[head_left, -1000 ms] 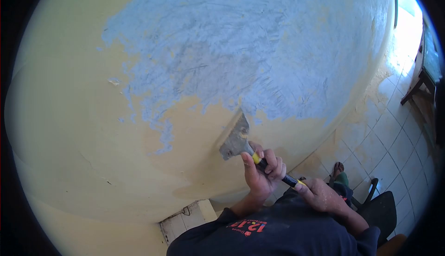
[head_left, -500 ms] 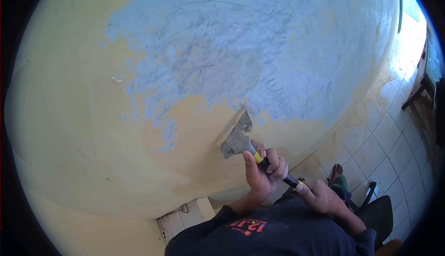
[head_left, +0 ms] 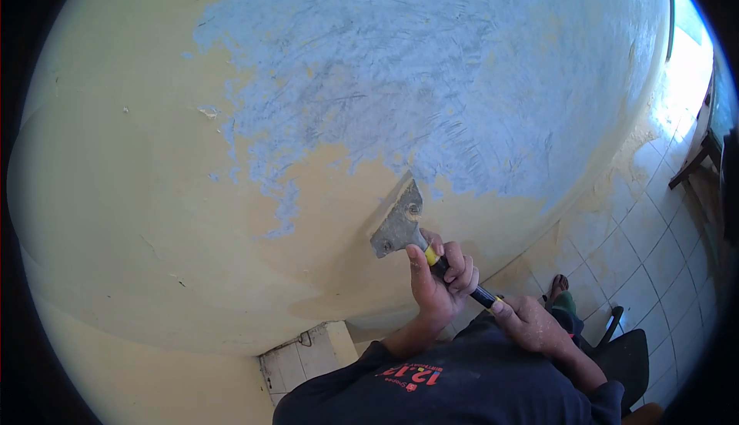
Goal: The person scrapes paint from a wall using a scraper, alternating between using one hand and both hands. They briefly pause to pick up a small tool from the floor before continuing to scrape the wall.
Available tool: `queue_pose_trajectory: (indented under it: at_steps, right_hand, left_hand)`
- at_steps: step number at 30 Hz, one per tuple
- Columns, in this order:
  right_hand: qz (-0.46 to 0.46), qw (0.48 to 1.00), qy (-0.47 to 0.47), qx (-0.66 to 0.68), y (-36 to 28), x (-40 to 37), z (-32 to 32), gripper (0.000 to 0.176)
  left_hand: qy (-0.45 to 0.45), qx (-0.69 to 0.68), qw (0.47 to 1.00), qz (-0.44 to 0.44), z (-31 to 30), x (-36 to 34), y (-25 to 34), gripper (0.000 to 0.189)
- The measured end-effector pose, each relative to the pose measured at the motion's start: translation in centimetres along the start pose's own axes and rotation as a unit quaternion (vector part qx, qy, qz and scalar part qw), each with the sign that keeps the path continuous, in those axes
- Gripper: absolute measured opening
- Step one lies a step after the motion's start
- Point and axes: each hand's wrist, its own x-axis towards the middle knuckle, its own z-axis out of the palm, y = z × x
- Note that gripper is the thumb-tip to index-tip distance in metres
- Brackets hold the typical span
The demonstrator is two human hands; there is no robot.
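A long-handled scraper has its wide grey blade held at the wall, its edge along the yellow paint just below the bare bluish patch. My left hand is wrapped round the handle close under the blade, with the thumb stretched along it. Pale dust coats the fingers. Lower down, my right hand grips the handle's end, thumb on top near the yellow band. The handle slants from lower right up to the blade.
A black chair stands at the lower right on the white tiled floor, where dust lies along the wall. A wooden-legged piece of furniture is at the far right. A tiled block juts out at lower left.
The view has shifted slightly, so the wall patch sits a little higher and further right. The scraper appears slightly up and right, with both hands keeping their grip.
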Motion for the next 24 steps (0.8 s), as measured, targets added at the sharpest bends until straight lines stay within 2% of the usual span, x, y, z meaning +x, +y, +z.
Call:
queue_pose_trajectory:
  at_steps: [3, 9, 11, 12, 17, 21, 23, 24]
  right_hand:
    - [0.03, 0.999, -0.002, -0.019, 0.1, 1.2, -0.5, 0.06]
    - [0.017, 1.0, 0.006, 0.009, 0.7, 0.4, -0.3, 0.066]
    - [0.088, 0.995, -0.028, -0.03, 0.4, 0.7, -0.8, 0.067]
    - [0.093, 0.995, -0.036, -0.029, 0.5, 0.2, -0.4, 0.067]
    - [0.03, 0.999, -0.005, -0.015, 0.3, 0.1, -0.4, 0.067]
    - [0.03, 0.999, 0.006, -0.032, 0.5, 0.5, -0.8, 0.065]
    - [-0.009, 1.0, -0.014, 0.024, 0.6, -0.3, 0.0, 0.064]
    - [0.012, 1.0, -0.021, 0.006, 0.6, -0.1, -0.3, 0.064]
  left_hand:
    - [0.008, 0.023, 1.0, -0.006, 0.9, 0.8, 0.9, 0.043]
    - [0.008, 0.017, 1.0, -0.017, 0.8, 0.2, 0.0, 0.041]
    - [0.013, 0.025, 1.0, 0.01, 0.6, 0.3, 0.0, 0.042]
    - [0.031, 0.023, 0.999, -0.001, 0.7, 0.4, -0.2, 0.042]
    - [0.025, 0.031, 0.999, -0.009, 1.0, 0.2, 0.0, 0.043]
    - [0.035, 0.023, 0.999, 0.008, 0.9, -0.4, -0.1, 0.042]
    - [0.033, 0.009, 0.999, -0.002, 1.0, -0.1, -0.1, 0.042]
    - [0.026, 0.011, 1.0, 0.003, 0.9, 0.2, -0.1, 0.042]
